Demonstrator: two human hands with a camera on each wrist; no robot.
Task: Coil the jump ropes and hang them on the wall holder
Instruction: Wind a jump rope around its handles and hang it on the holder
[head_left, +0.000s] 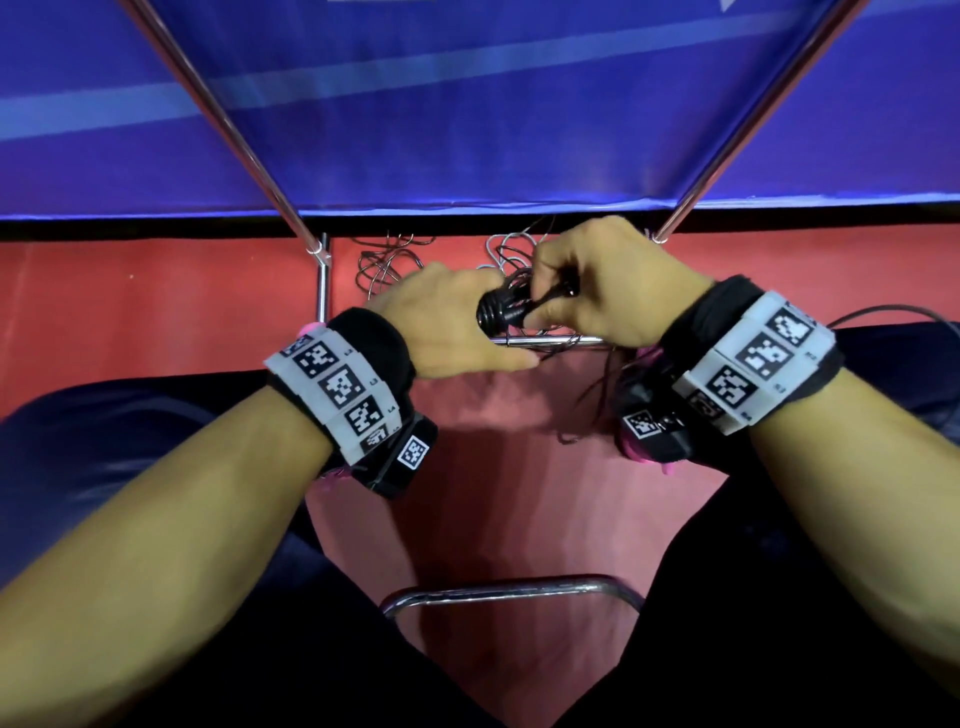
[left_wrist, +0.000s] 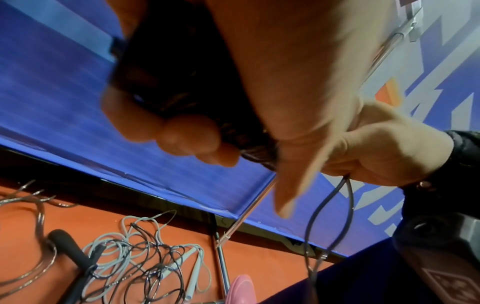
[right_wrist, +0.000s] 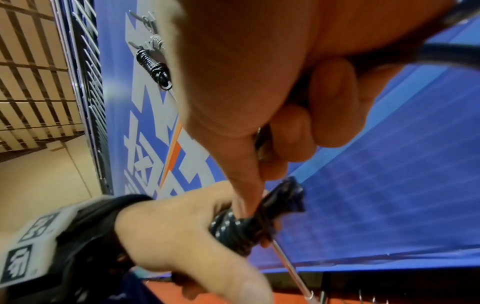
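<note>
A black jump rope (head_left: 500, 310), wound into a tight bundle, sits between both hands above the red floor. My left hand (head_left: 447, 325) grips one end of the bundle (right_wrist: 233, 226), fingers curled round it (left_wrist: 189, 131). My right hand (head_left: 592, 283) holds the other end and pinches a loose loop of its dark cord (left_wrist: 330, 216) that hangs down. High on the blue wall, a coiled black rope (right_wrist: 154, 63) and a grey one (right_wrist: 157, 42) hang on the holder's hooks. Several loose ropes (left_wrist: 130, 253) lie tangled on the floor, among them a black handle (left_wrist: 67, 246).
Chrome rack tubes (head_left: 234, 135) slant up against the blue banner (head_left: 467, 104), and a horizontal chrome bar (head_left: 545, 340) runs just under my hands. A chrome chair frame (head_left: 509, 590) lies between my knees. A pink disc (left_wrist: 241, 288) rests on the floor by a rack post.
</note>
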